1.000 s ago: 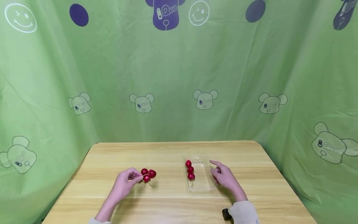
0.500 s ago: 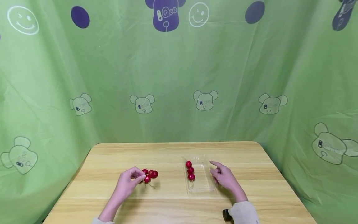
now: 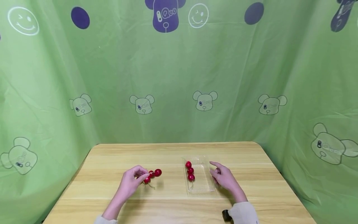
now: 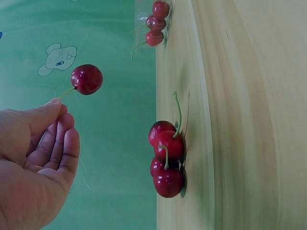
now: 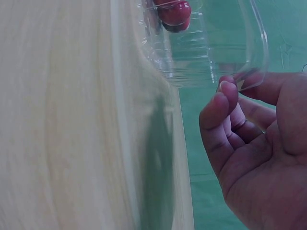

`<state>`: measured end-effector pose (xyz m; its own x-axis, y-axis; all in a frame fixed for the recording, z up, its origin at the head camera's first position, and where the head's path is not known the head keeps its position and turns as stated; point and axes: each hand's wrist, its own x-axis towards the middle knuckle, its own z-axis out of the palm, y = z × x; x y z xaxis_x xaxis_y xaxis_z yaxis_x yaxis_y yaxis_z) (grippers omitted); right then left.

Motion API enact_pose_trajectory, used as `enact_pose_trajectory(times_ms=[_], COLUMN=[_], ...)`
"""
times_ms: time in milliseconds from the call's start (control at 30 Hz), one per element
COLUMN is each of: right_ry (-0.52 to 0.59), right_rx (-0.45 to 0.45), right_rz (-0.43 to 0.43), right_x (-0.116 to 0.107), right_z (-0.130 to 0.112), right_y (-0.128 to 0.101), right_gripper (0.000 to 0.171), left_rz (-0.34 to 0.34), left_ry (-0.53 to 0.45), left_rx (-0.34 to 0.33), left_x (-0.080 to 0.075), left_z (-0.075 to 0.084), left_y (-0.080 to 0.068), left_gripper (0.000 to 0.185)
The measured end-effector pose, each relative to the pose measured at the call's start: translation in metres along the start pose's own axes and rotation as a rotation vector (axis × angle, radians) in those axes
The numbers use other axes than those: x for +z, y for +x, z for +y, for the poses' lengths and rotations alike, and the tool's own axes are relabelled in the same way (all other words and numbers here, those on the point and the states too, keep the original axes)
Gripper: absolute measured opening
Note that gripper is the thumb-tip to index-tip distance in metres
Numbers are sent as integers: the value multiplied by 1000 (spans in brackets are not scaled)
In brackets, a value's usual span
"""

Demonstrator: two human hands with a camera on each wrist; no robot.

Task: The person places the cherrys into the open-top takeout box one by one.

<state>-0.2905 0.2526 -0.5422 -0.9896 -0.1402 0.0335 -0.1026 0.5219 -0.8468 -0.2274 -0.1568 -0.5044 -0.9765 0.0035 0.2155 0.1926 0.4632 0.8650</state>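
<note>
Lifted clear of the pile over the last second, 1 cherry (image 3: 158, 172) now hangs off the table (image 3: 173, 152), dangling from its stem, which the left hand (image 3: 131, 182) pinches between thumb and fingertips; earlier that hand was down among the fruit. In the left wrist view the lifted cherry (image 4: 87, 79) plainly sits apart from the wood, while the other cherries (image 4: 165, 158) — about 4, bunched and touching one another — lie on the table just beside the hand.

Taking the clear plastic tray (image 3: 205, 183) as the landmark: the raised cherry is to its left, between the pile and the tray's near wall, not yet over it. Inside the tray, 3 cherries (image 3: 190, 170) stand in a row along its left side; the right part of the tray is bare. The right hand (image 3: 225, 179) has stayed just right of the tray, fingers loosely curled, and the right wrist view shows a fingertip (image 5: 225, 93) touching the tray's rim (image 5: 254, 52) without closing round it.

As a judgement, the work is roughly half through — 3 placed, 1 in transit, and the bunch on the table left to go.
</note>
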Motion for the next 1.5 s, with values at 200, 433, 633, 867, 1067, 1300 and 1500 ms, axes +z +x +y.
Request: enact_pose_trajectory(times_ms=[200, 433, 633, 867, 1067, 1300, 1500], right_ry=[0, 6, 14, 33, 36, 34, 49], right_rx=[-2, 1, 6, 9, 11, 14, 17], right_rz=[-1, 4, 4, -2, -2, 1, -3], right_x=[1, 1, 1, 1, 1, 1, 1], right_z=[-1, -3, -2, -1, -2, -1, -2], right_y=[0, 0, -1, -1, -2, -1, -1], right_gripper=[50, 50, 50, 51, 51, 51, 51], left_rz=[-9, -35, -55, -76, -80, -84, -102], left_ry=[-31, -55, -77, -77, -65, -62, -61], left_rx=[11, 15, 30, 38, 53, 75, 108], left_x=[5, 11, 15, 21, 27, 34, 40], left_z=[2, 5, 5, 8, 11, 13, 17], left_y=[3, 8, 11, 13, 14, 16, 17], left_gripper=[10, 8, 7, 5, 5, 5, 4])
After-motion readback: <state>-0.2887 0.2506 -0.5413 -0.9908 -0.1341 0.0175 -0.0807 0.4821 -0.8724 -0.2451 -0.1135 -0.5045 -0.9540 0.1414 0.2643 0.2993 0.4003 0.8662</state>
